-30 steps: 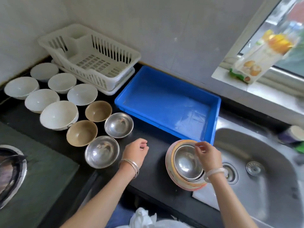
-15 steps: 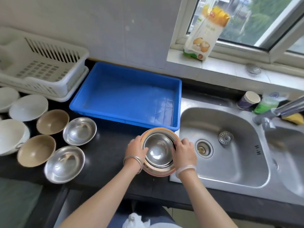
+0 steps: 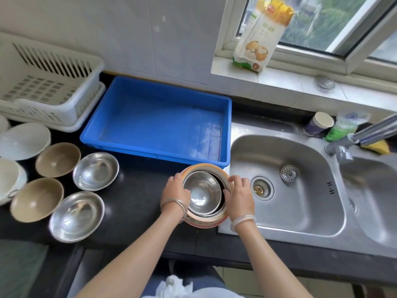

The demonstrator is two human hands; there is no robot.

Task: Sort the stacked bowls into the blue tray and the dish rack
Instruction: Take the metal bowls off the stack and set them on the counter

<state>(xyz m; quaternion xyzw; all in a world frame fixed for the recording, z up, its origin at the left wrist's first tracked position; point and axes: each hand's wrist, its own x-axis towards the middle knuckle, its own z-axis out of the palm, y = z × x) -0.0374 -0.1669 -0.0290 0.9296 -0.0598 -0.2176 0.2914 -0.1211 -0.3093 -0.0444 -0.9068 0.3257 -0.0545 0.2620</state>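
Note:
A stack of nested bowls (image 3: 203, 191), steel ones inside an orange-rimmed bowl, sits on the black counter just in front of the blue tray (image 3: 159, 123). My left hand (image 3: 175, 191) grips the stack's left side and my right hand (image 3: 239, 195) grips its right side. The blue tray holds nothing. The white dish rack (image 3: 43, 87) stands at the far left, also with nothing in it.
Two steel bowls (image 3: 95, 171), (image 3: 76, 216), two tan bowls (image 3: 57, 159), (image 3: 36, 199) and white bowls (image 3: 23, 140) lie spread on the counter at left. A steel sink (image 3: 283, 186) with a tap (image 3: 363, 136) is right of the stack. A paper cup (image 3: 319, 123) stands behind the sink.
My left hand has moved right onto the stack, so both hands now hold it. The view has swung right toward the sink and window.

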